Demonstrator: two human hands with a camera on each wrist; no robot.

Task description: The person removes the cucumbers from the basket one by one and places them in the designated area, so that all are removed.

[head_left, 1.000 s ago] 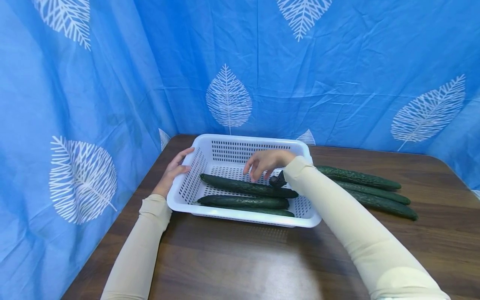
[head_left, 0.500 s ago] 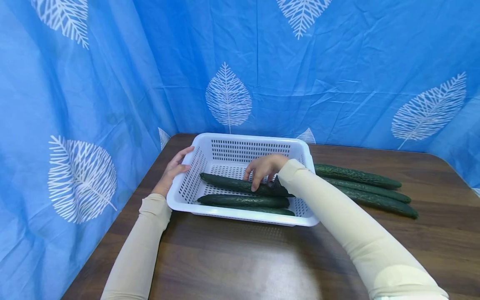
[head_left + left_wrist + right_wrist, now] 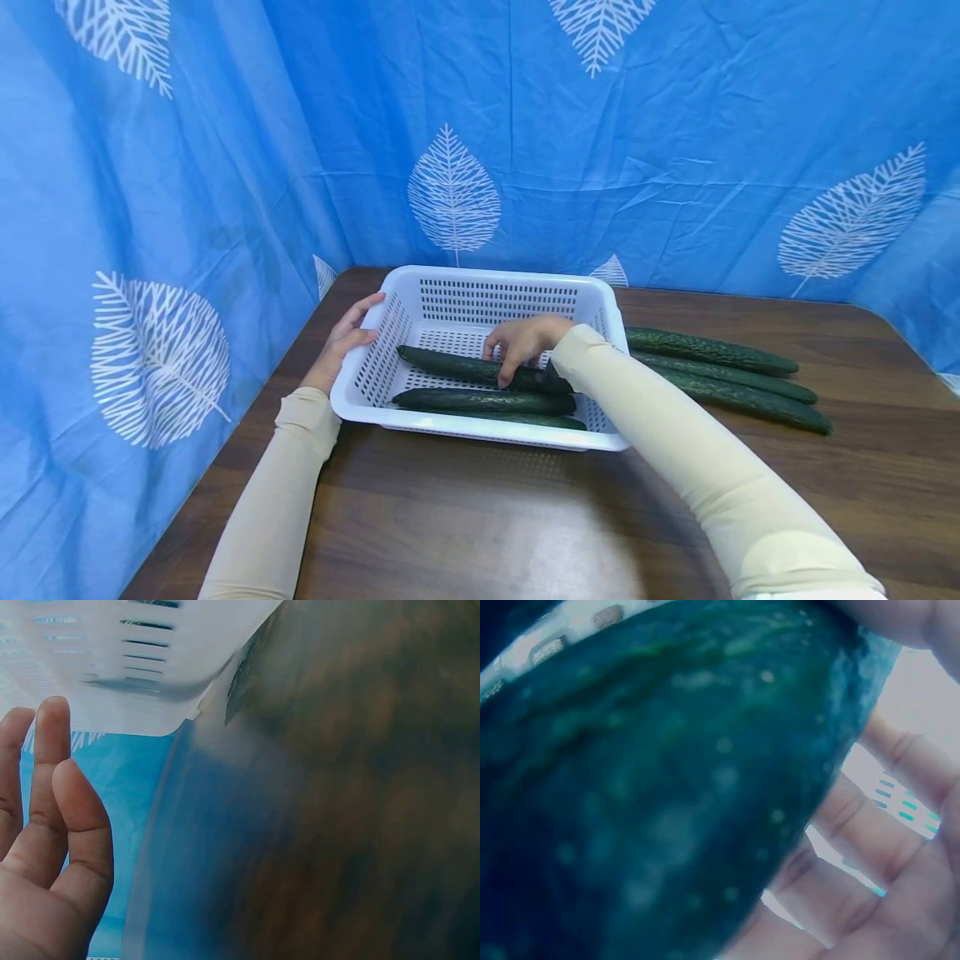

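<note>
Since a second ago, dropped from above onto the cucumber (image 3: 480, 369) in the white basket (image 3: 480, 284): right hand (image 3: 522, 340), fingers curled over it near its right half. Likely firm, smooth, somewhat slippery; best gripped mid-length. Left hand (image 3: 342, 342) resting open on the basket's left rim.

two arms are seen, each clad in a close-fitting cream sleeve that ends at the wrist. soft creases are gathered at the left cuff (image 3: 303, 408), toward 9 o'clock, and along the right sleeve (image 3: 675, 450), toward 4 o'clock. the left hand (image 3: 341, 342) and right hand (image 3: 521, 340) are left bare, without gloves or rings.
</note>
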